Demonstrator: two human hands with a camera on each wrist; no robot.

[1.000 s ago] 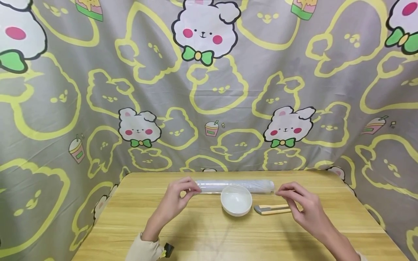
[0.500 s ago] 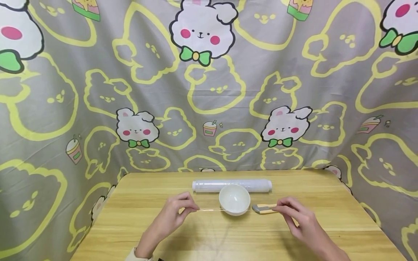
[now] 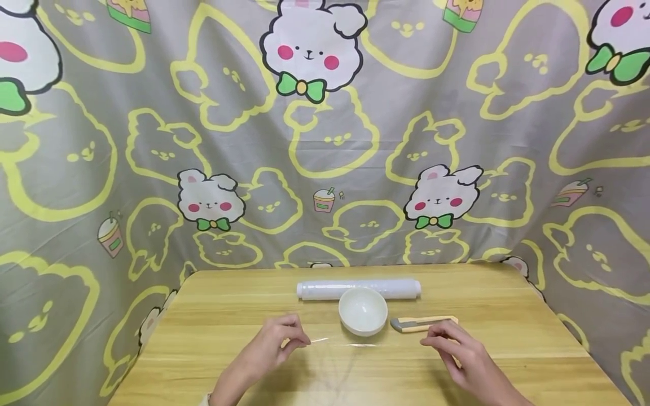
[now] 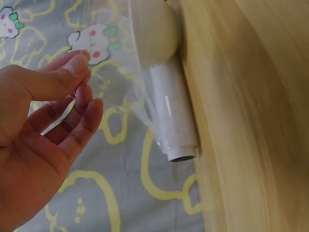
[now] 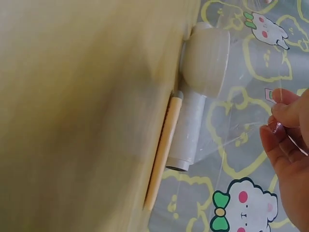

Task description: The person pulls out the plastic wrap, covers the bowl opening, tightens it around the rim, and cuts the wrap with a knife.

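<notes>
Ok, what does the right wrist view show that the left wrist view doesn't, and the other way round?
Only the right wrist view: the knife and the right hand, pinching film.
Only the left wrist view: the left hand, also pinching film.
Both: the roll, bowl, film, table and patterned curtain.

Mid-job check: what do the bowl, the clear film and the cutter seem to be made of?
Bowl: probably glazed ceramic, given its smooth white sheen, though plastic is possible.
Clear film: thin, glossy plastic, judging by its bright creases and the printed cloth showing through.
Cutter: likely a plastic body, satin and evenly coloured; its gray strip could be metal.
</notes>
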